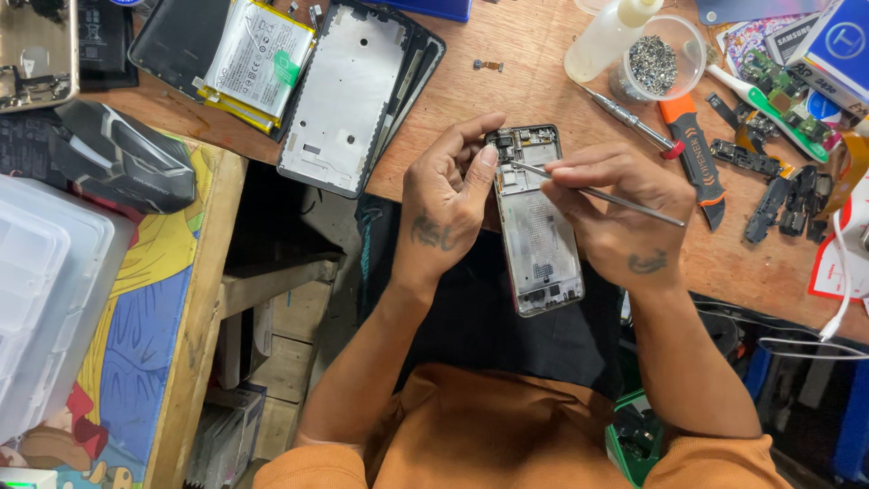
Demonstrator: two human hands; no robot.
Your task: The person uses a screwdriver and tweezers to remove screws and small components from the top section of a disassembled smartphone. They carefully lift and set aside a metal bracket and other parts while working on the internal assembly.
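Note:
An opened phone [537, 231] with its back off lies at the near edge of the wooden bench, inner boards showing. My left hand [448, 199] grips its left side near the top, thumb and forefinger pinched at the upper corner. My right hand [620, 213] holds thin metal tweezers [597, 192], whose tip touches the upper part of the phone by the camera area.
A silver phone frame [348, 91] and a battery [256, 59] lie at the back left. An orange-handled screwdriver [697, 149], a cup of screws [654, 63], a squeeze bottle [605, 38] and loose parts [778, 195] sit on the right. A computer mouse [122, 156] and plastic boxes [41, 290] are on the left.

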